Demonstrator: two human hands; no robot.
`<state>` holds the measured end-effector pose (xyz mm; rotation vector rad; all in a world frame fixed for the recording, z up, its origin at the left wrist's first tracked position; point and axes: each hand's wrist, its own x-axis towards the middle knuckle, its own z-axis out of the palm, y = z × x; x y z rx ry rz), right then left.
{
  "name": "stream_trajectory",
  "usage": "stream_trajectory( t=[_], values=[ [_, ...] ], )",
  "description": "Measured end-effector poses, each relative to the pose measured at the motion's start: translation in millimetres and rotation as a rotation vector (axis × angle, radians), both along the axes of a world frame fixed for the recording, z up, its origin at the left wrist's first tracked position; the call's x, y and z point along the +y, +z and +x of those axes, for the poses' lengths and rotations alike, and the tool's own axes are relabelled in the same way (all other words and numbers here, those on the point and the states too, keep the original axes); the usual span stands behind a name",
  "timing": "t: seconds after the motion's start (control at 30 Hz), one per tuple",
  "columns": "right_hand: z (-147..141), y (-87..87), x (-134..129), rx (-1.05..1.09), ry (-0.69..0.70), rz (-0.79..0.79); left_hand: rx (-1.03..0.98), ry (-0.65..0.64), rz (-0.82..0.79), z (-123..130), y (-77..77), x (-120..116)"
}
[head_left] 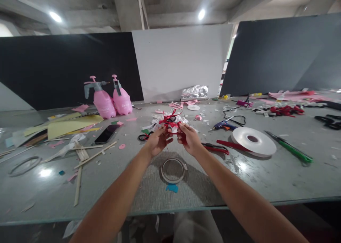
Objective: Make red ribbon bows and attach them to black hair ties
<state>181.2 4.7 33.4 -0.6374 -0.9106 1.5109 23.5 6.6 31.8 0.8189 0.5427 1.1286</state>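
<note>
Between my two hands, above the middle of the table, is a looped red ribbon (170,120). My left hand (157,141) pinches its left side with thumb and fingers. On the other side, my right hand (188,138) is closed on the ribbon too. White paper scraps lie behind it, partly hidden by the hands. Black-handled scissors (145,136) rest just left of my left hand. Below both hands a roll of tape (162,172) lies flat, beside a blue scrap (172,188). A red utility knife (216,148) is near my right wrist.
Right of my hands lie a ribbon spool (262,140), a blue glue gun (225,125), a green-handled tool (293,149) and a red ribbon pile (286,110). Leftward are a phone (107,133), wooden sticks (78,186) and pink spray bottles (104,104). Foil (195,92) sits by the back panel.
</note>
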Motion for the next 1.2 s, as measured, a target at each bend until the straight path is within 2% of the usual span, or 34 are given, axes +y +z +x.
stream_trajectory(
  t=[0.2, 0.33, 0.4, 0.47, 0.6, 0.67, 0.73, 0.87, 0.97, 1.07, 1.2],
  values=[
    [-2.5, -3.1, 0.4, -0.198, -0.021, 0.143, -0.072, 0.274, 0.058, 4.5, -5.0, 7.3],
    [-5.9, -5.1, -0.9, -0.225, -0.01, 0.153, -0.076, 0.252, 0.133, 6.9, -5.3, 8.8],
    [-6.3, -5.3, -1.7, -0.224, -0.038, 0.167, -0.001, 0.249, 0.194, 8.1, -5.3, 9.3],
    [-6.4, -5.2, -3.1, -0.284, -0.102, 0.22, 0.135, 0.302, 0.272, 10.0, -5.9, 10.0],
    [-9.3, -5.3, -8.5, -0.598, -0.3, 0.515, 0.362, 0.479, 0.423, 13.7, -7.0, 7.8],
    [-11.3, -5.6, -11.1, -0.711, -0.361, 0.637, 0.414, 0.486, 0.497, 14.7, -7.3, 4.0],
    [-11.7, -5.6, -12.3, -0.763, -0.393, 0.678, 0.483, 0.46, 0.568, 15.1, -7.8, -0.6],
    [-6.5, -4.7, -8.9, -0.807, -0.45, 0.691, 0.671, 0.449, 0.704, 14.5, -8.2, -8.6],
    [-1.6, -4.9, -3.3, -0.776, -0.316, 0.604, 0.745, 0.405, 0.761, 12.8, -6.7, -11.6],
    [-0.6, -6.3, 1.5, -0.674, -0.232, 0.497, 0.738, 0.354, 0.751, 12.6, -6.1, -11.3],
    [-6.1, -7.4, 3.9, -0.529, -0.327, 0.376, 0.659, 0.376, 0.71, 15.9, -10.3, -5.8]
  ],
)
